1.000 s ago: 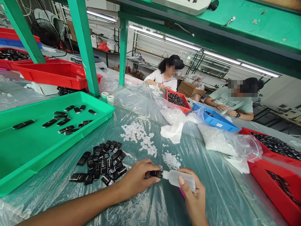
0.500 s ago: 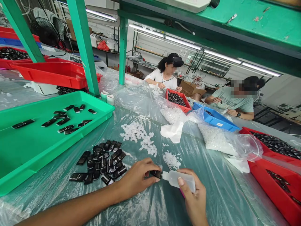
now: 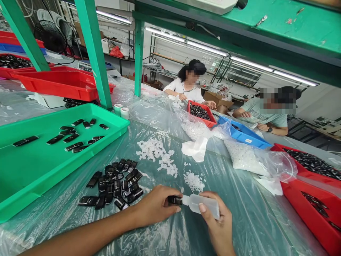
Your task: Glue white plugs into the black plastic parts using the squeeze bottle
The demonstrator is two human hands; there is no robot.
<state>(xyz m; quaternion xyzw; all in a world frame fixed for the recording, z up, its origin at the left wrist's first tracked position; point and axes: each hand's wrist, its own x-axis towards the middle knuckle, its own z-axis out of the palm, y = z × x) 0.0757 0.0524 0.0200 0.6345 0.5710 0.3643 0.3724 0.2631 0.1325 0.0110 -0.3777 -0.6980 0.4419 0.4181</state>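
Note:
Between the thumb and fingers of my left hand (image 3: 157,205) is a small black plastic part (image 3: 175,200), lying roughly level above the table. My right hand (image 3: 217,217) grips a translucent white squeeze bottle (image 3: 204,206), tilted sideways with its nozzle end against or right beside the black part; contact I cannot make out for certain. Left of my left hand lies a heap of similar black parts (image 3: 117,185). Beyond my hands are a pile of small white pieces (image 3: 153,149) and a smaller pile of finer white bits (image 3: 194,182).
A green tray (image 3: 32,185) with several black parts stands at the left, a red tray (image 3: 55,83) behind it. Green posts (image 3: 93,53) rise from the plastic-covered table. At the right are a bag of white pieces (image 3: 245,158), a blue tray (image 3: 241,133) and a red tray (image 3: 306,213). Two people sit opposite.
Both my hands have shifted very slightly left, with the bottle and black part still held end to end. Across the table, one person's hand has come up beside the red tray.

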